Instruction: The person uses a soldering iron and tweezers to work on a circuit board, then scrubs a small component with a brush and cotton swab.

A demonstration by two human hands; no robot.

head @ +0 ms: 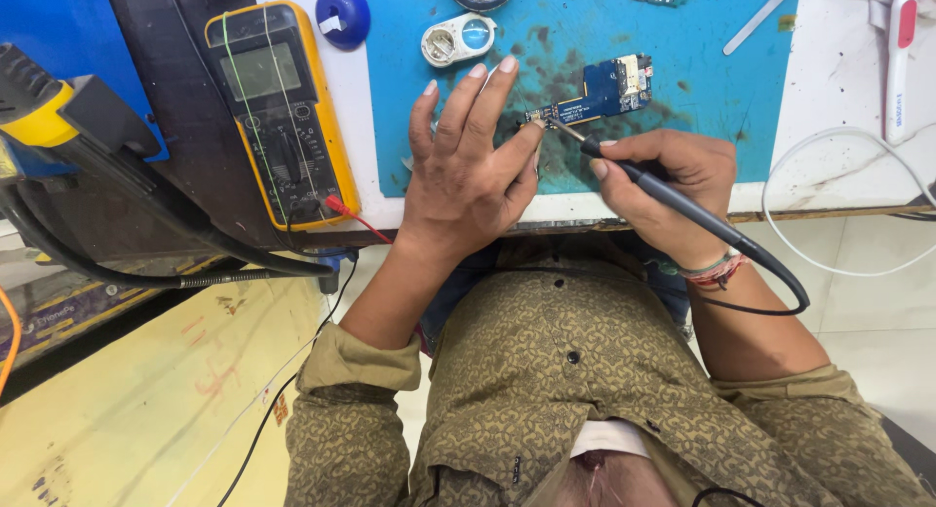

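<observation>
The left hand lies spread, fingers fanned and mostly straight, its thumb tip pressing the near end of a small blue circuit board. The right hand is closed in a pen grip around a black soldering iron, whose tip meets the board's near end just beside the thumb. The board rests on a stained blue mat on the counter. A yellow multimeter lies well to the left, beyond the mat.
</observation>
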